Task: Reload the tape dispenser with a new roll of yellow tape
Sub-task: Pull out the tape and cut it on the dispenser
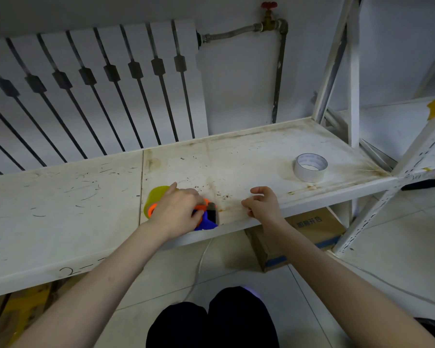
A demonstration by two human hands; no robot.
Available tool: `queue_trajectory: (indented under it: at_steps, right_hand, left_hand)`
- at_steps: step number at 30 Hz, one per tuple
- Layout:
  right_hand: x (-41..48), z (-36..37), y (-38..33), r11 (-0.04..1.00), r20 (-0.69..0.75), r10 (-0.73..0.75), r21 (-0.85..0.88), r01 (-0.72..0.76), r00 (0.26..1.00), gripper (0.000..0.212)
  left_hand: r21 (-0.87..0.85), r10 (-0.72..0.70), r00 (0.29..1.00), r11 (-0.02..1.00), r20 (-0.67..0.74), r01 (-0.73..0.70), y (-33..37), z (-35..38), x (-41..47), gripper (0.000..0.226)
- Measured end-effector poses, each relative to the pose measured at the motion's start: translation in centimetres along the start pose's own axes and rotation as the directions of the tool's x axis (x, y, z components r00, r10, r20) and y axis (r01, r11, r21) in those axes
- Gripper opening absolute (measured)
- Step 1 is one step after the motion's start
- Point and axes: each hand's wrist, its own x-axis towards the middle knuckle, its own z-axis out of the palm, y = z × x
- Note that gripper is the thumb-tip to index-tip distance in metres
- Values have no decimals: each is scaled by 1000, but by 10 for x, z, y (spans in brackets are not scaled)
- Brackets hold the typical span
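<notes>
An orange and blue tape dispenser [206,218] lies on the white shelf [236,156] near its front edge, with a yellow tape roll [156,197] seated in it at the left. My left hand [178,212] is closed over the dispenser and covers most of its body. My right hand [263,203] hovers just to the right of it, fingers curled and pinched as if on a thin strip that I cannot make out. An empty white tape core [310,167] stands further right on the shelf.
A radiator [86,84] and a pipe with a red valve [269,6] are behind the shelf. A white rack upright [352,71] rises at the right. A cardboard box [309,232] sits on the floor under the shelf. My knees [211,320] are below.
</notes>
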Motion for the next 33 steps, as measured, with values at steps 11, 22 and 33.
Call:
queue_trajectory:
  at_steps: [11, 22, 33]
  right_hand:
    - [-2, 0, 5, 995, 61, 32, -95, -26, 998, 37]
    - [-14, 2, 13, 998, 138, 38, -57, -30, 990, 29]
    - [-18, 6, 20, 999, 158, 10, -54, -1, 987, 27]
  left_hand:
    - [-62, 66, 998, 996, 5, -66, -13, 7, 1, 33]
    - [-110, 51, 998, 992, -38, -55, -14, 6, 1, 27]
    - [-31, 84, 996, 996, -32, -85, -14, 7, 3, 27]
